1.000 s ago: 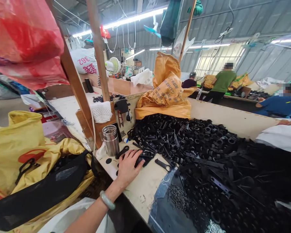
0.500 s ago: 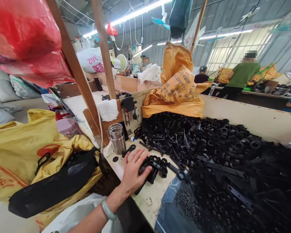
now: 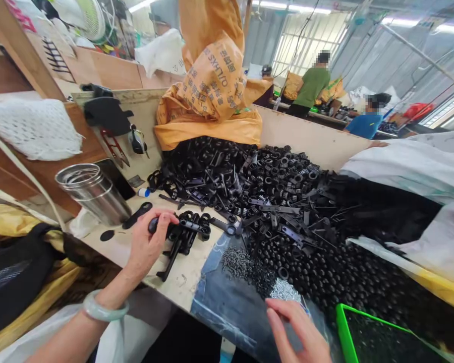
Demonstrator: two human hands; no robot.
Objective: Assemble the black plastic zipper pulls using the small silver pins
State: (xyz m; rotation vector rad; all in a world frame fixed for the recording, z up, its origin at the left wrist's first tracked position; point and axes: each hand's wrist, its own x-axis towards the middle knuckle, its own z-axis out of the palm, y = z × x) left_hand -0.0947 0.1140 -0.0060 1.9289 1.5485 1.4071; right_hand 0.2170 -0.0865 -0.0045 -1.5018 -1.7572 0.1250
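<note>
Your right hand has entered view since the earlier frame; its fingers are extended and parted, just beside the small silver pieces on the dark sheet. Your left hand has thumb and fingers closed on a black part, beside the grouped black assemblies. Farther back, a steel cup stands left of the black heap; an orange sack rests behind that heap.

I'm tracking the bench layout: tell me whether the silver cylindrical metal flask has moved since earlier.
No, the flask still stands close beside the brown wooden board.
</note>
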